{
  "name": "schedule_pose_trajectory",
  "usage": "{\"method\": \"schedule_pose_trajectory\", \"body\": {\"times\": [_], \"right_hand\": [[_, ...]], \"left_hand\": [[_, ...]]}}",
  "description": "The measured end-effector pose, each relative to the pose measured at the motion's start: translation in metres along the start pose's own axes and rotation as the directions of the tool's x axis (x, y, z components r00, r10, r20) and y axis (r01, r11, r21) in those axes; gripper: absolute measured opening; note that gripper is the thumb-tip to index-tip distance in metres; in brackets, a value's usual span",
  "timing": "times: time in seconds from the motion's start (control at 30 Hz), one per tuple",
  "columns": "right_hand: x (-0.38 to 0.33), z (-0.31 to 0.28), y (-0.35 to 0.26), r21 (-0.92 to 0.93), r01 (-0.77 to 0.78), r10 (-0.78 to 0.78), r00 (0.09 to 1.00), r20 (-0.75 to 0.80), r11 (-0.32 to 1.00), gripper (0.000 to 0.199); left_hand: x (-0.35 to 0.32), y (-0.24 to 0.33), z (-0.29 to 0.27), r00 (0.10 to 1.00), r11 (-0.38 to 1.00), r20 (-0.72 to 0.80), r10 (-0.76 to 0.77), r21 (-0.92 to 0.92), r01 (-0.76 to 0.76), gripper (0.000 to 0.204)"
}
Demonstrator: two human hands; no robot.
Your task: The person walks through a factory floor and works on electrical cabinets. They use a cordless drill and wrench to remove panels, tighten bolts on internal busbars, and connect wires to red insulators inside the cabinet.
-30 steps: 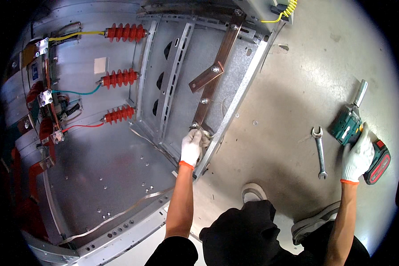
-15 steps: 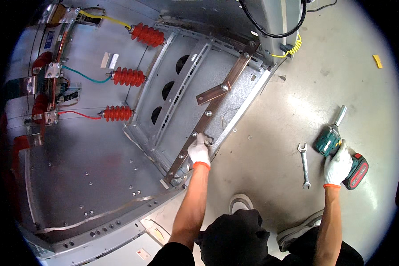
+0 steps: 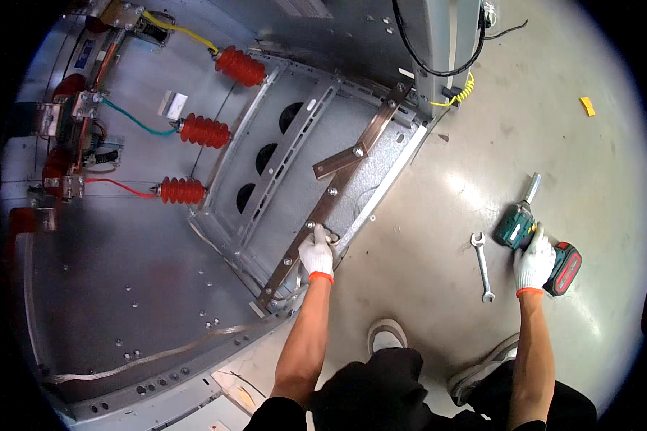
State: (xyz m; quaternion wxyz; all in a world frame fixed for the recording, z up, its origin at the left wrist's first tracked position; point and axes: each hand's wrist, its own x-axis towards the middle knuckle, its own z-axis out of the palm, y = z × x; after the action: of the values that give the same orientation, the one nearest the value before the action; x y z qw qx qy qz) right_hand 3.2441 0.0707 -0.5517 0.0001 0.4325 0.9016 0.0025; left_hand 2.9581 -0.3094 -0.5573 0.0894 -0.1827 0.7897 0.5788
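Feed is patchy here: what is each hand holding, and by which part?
Right hand grips the green cordless driver on the floor by its handle. Left hand presses on the copper bar, fingers at a bolt.

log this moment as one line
left hand: on copper bar | right hand: gripping cordless driver on floor | wrench: beside driver

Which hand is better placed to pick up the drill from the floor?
The right hand: it already rests on the green power drill on the floor. The left hand is on the copper bar in the cabinet.
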Motion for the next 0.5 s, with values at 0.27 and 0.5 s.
{"method": "schedule_pose_trajectory", "body": {"times": [0.27, 0.5], "right_hand": [[0.000, 0.003, 0.008, 0.022, 0.004, -0.007, 0.994, 0.113, 1.000, 0.082], [0.002, -0.002, 0.001, -0.022, 0.025, -0.022, 0.992, 0.127, 0.999, 0.090]], "left_hand": [[0.000, 0.119, -0.013, 0.961, 0.374, 0.185, 0.206, 0.893, -0.252, 0.052], [0.103, 0.104, 0.097, 0.996, 0.594, 0.054, 0.070, 0.800, -0.085, 0.076]]}}
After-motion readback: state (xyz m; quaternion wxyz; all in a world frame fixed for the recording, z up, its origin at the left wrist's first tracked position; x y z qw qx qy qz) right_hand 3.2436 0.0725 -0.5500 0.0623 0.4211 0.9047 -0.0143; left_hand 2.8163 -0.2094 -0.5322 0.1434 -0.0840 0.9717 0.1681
